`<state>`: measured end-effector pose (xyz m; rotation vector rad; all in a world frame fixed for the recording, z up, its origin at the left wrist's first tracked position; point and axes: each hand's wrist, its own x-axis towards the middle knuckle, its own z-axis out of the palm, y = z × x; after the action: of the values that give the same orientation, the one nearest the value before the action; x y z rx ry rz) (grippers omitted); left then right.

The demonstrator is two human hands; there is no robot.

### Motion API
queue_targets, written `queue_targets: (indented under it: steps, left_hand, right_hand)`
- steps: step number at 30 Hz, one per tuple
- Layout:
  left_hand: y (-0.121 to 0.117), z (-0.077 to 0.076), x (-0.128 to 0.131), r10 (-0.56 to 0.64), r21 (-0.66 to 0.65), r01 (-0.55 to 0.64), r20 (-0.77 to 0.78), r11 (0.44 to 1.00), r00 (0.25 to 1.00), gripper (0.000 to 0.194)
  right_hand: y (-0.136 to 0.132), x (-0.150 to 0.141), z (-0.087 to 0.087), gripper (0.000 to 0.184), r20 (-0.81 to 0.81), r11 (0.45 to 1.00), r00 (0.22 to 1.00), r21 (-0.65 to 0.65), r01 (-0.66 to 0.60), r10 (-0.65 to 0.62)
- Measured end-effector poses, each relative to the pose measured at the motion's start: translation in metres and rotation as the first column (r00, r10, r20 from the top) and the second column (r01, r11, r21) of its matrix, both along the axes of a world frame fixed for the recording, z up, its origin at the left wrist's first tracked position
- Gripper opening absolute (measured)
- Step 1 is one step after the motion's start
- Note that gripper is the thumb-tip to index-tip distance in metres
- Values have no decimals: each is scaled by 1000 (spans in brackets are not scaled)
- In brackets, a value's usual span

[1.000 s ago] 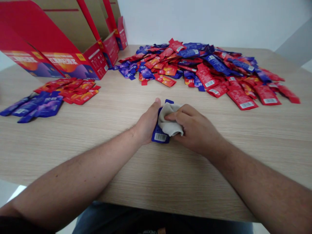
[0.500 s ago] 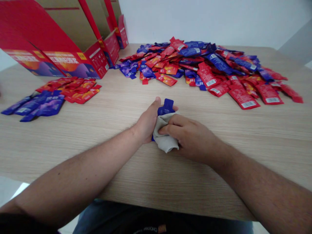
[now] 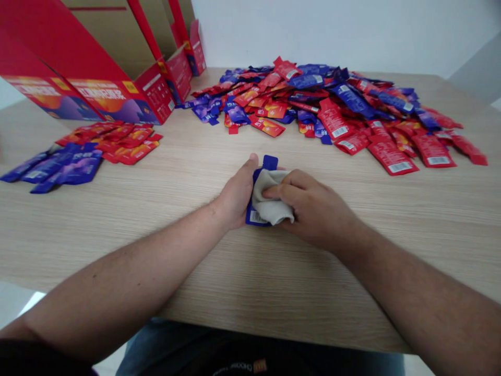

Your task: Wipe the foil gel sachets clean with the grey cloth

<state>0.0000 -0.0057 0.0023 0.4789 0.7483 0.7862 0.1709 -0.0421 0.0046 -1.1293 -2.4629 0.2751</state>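
Observation:
At the middle of the wooden table (image 3: 195,245) my left hand (image 3: 235,196) grips the left edge of a blue sachet (image 3: 269,161), thumb up along its side. My right hand (image 3: 313,209) is closed on a crumpled grey cloth (image 3: 270,201) and presses it onto the sachet's face. Only the sachet's top notch and its barcode corner (image 3: 256,217) show around the cloth.
A wide heap of red and blue sachets (image 3: 332,104) covers the far side of the table. At the left lie a small row of red sachets (image 3: 113,141) and one of blue sachets (image 3: 58,167). Red cardboard display boxes (image 3: 97,57) stand at the far left.
The cloth slid down toward me over the sachet, then back up; now it covers the upper middle, with the barcode corner showing again. My left hand stayed in place.

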Motion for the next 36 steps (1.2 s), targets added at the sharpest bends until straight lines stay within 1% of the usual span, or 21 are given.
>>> queue_targets:
  steps: [2, 3, 5, 7, 9, 11, 12, 15, 17, 18, 19, 21, 23, 24, 25, 27, 28, 29, 31, 33, 36]
  left_hand:
    - [1, -1, 1, 10, -14, -10, -13, 1000, 1000, 58]
    - [1, -1, 1, 24, -19, -25, -36, 1000, 999, 54]
    - [3, -2, 1, 67, -21, -69, -90, 997, 994, 48]
    - [5, -2, -1, 109, -22, -112, -121, 993, 987, 47]
    - [7, -2, -2, 137, -36, -143, -124, 989, 983, 47]
    - [9, -2, -2, 117, -50, -122, -98, 991, 988, 48]
    - [9, -2, -2, 99, -54, -104, -83, 993, 992, 47]
    - [9, -3, -1, 54, -71, -59, -82, 996, 995, 41]
    - [9, -4, 0, 70, -82, -80, -125, 993, 990, 35]
    - [9, -4, 0, 88, -78, -99, -139, 992, 986, 33]
    - [9, -5, -1, 101, -68, -111, -137, 992, 985, 32]
    - [10, -6, -2, 105, -59, -112, -104, 992, 989, 34]
    - [11, -7, -4, 77, -76, -83, -69, 994, 995, 35]
    - [11, -7, -5, 62, -86, -67, -62, 994, 996, 36]
    - [12, -7, -5, 61, -94, -66, -57, 993, 997, 36]
    - [13, -6, -6, 75, -96, -80, -47, 992, 996, 36]
    - [13, -6, -6, 82, -96, -86, -44, 992, 996, 37]
    - [13, -6, -6, 87, -101, -91, -41, 991, 995, 37]
    - [14, -5, -6, 91, -111, -95, -41, 989, 995, 37]
    - [14, -5, -7, 105, -105, -109, -42, 988, 994, 35]
    - [16, -5, -9, 146, -89, -148, -25, 985, 989, 34]
  right_hand:
    - [1, 1, 0, 43, -20, 999, 999, 17, 51, -51]
    - [1, 0, 0, 42, -17, 999, 999, -1, 33, -33]
    - [-1, -2, 1, 36, 17, 995, 997, -72, -71, 73]
    - [-3, -2, 3, 32, 58, 976, 983, -142, -167, 176]
    - [-1, 1, 4, 32, 83, 965, 975, -180, -189, 207]
    - [5, 7, 3, 35, 68, 972, 983, -177, -154, 168]
    - [9, 10, 2, 37, 49, 980, 990, -155, -122, 131]
    - [20, 19, -4, 41, -33, 999, 999, -25, 39, -40]
    - [23, 20, -7, 42, -82, 991, 989, 28, 130, -127]
    - [24, 20, -8, 40, -90, 991, 987, 25, 134, -131]
    - [23, 19, -8, 39, -87, 995, 991, 2, 104, -103]
    - [21, 17, -5, 33, -55, 996, 998, -88, -19, 15]
    - [19, 17, -3, 31, -25, 977, 993, -176, -117, 115]
    - [18, 17, -2, 31, -17, 974, 993, -190, -120, 119]
    - [18, 17, -2, 33, -11, 979, 996, -183, -93, 93]
    - [19, 19, -3, 37, -12, 991, 1000, -137, 6, -8]
    - [20, 19, -3, 38, -15, 992, 999, -123, 38, -40]
    - [20, 19, -3, 37, -19, 991, 999, -127, 38, -40]
    - [19, 18, -3, 32, -23, 982, 999, -184, -45, 42]
    - [17, 16, -1, 27, -32, 957, 990, -253, -142, 139]
    - [14, 15, 2, 26, -58, 934, 981, -299, -194, 185]
